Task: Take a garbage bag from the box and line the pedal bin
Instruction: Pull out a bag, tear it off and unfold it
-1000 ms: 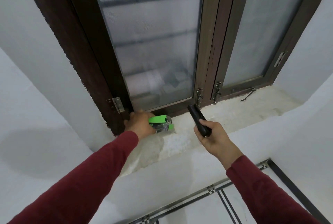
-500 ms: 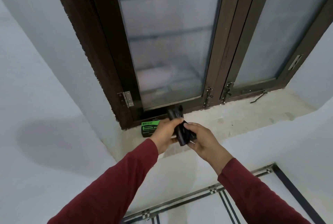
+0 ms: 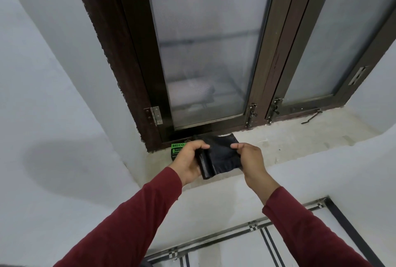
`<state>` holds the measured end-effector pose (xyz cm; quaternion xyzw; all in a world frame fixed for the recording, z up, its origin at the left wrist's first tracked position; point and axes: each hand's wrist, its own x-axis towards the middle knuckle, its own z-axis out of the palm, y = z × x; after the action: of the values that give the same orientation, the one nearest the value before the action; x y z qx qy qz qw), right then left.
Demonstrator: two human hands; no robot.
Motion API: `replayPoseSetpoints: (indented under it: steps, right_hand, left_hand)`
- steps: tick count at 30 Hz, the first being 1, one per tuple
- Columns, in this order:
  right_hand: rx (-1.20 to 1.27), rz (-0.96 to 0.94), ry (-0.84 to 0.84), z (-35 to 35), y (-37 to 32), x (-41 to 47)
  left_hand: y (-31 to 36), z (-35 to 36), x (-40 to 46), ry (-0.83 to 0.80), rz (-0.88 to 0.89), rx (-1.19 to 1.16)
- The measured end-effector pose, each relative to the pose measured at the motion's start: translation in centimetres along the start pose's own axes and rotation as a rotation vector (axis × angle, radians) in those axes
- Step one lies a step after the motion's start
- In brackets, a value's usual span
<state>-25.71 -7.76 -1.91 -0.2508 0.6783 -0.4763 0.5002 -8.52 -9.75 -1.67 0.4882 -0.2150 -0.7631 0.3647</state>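
A black garbage bag roll (image 3: 216, 155) is held over the window sill, partly unrolled into a flat sheet. My left hand (image 3: 189, 159) grips the rolled part on the left. My right hand (image 3: 249, 160) pinches the loose free end on the right. The green and black garbage bag box (image 3: 176, 148) lies on the sill in the left corner, mostly hidden behind my left hand. No pedal bin is in view.
The pale stone sill (image 3: 300, 138) runs to the right under a dark wooden window frame (image 3: 137, 63) with frosted panes. White walls close in on both sides. A tiled floor with dark border lines (image 3: 267, 241) lies below.
My left hand left the box on the sill and joined my right hand on the black roll. Both hands have pulled apart, unrolling a stretch of bag.
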Motion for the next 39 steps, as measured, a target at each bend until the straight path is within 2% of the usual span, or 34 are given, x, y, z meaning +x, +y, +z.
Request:
replayPoseSetpoints:
  steps: [3, 7, 11, 16, 27, 31, 34, 36, 39]
  right_hand:
    - [-0.14, -0.023, -0.064, -0.1, -0.6, -0.9]
    - [-0.322, -0.178, -0.013, -0.4, -0.7, -0.8]
    - [-0.452, -0.24, -0.084, -0.7, -0.8, -0.3]
    - [-0.332, -0.143, -0.087, -1.2, -1.1, -0.4]
    - [-0.264, -0.194, -0.048, -1.2, -1.7, -0.4]
    - [-0.509, -0.207, -0.104, -1.5, -2.0, -0.9]
    - [-0.774, -0.354, -0.085, -1.8, -1.6, -1.0]
    - [-0.804, -0.398, -0.078, -1.7, -1.4, -0.8]
    - [-0.759, -0.356, -0.107, -1.8, -1.7, -0.7]
  left_hand:
    - [0.3, -0.1, 0.1, 0.005, -0.005, 0.062]
    - [0.6, 0.4, -0.2, -0.014, -0.013, 0.075]
    - [0.7, 0.0, 0.0, -0.019, -0.004, 0.061]
    - [0.5, -0.1, -0.1, -0.045, -0.019, 0.081]
    - [0.7, 0.6, -0.5, -0.018, -0.034, 0.08]
    - [0.7, 0.3, -0.3, -0.022, -0.019, 0.094]
    - [0.8, 0.3, -0.3, -0.025, -0.016, 0.085]
    - [0.8, 0.2, -0.2, -0.037, -0.025, 0.062]
    - [0.9, 0.0, -0.3, -0.049, -0.016, 0.068]
